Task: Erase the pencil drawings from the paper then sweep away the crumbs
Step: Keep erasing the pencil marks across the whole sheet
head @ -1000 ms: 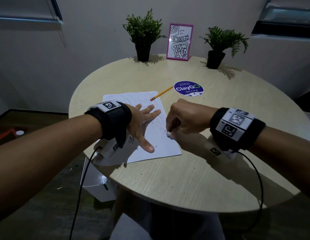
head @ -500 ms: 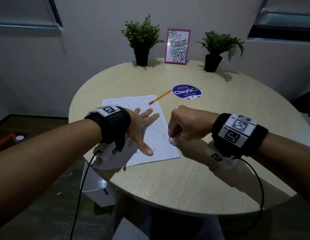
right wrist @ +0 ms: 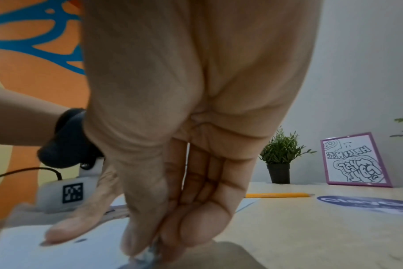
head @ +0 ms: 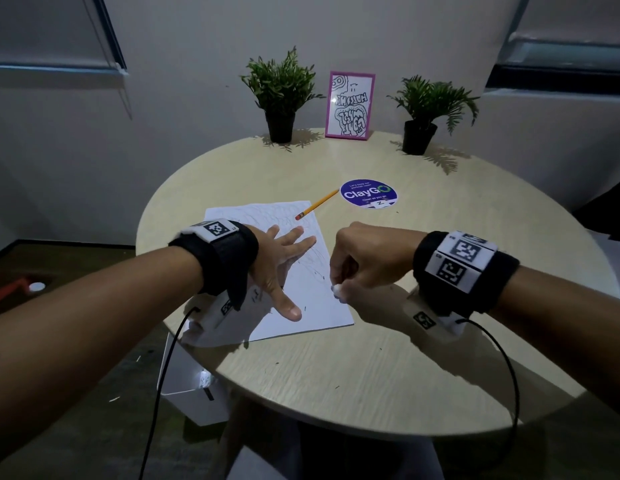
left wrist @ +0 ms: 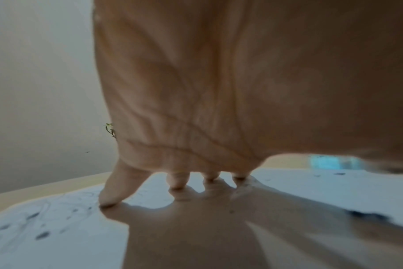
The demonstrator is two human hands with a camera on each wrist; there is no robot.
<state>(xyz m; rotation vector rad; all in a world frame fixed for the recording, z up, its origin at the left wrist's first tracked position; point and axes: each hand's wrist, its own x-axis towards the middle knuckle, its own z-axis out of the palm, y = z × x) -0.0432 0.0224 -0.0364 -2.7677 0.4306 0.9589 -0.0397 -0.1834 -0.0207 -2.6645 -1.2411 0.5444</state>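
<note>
The white sheet of paper (head: 294, 271) lay flat on the round light-wood desk (head: 388, 358), near its left edge, with faint grey pencil scribbles still on it and a few dark eraser crumbs (head: 303, 308) scattered around. The left hand (head: 277, 268) was spread out flat on the sheet, fingers straight and splayed, thumb stuck out toward the near edge, just pinning the paper down. The right hand (head: 364, 258) was curled into a loose fist at the paper's right edge, pinching a small white eraser (head: 337, 290) between thumb and fingertips, and the eraser tip was pressed on the paper. In the right wrist view the eraser was mostly hidden by the fingers.

A yellow pencil with a pink eraser end (head: 317, 204) lay across the sheet's far right corner, next to a round purple sticker (head: 368, 194). Two small potted green plants (head: 280, 98) and a pink-framed doodle picture (head: 350, 105) stood at the back of the desk.
</note>
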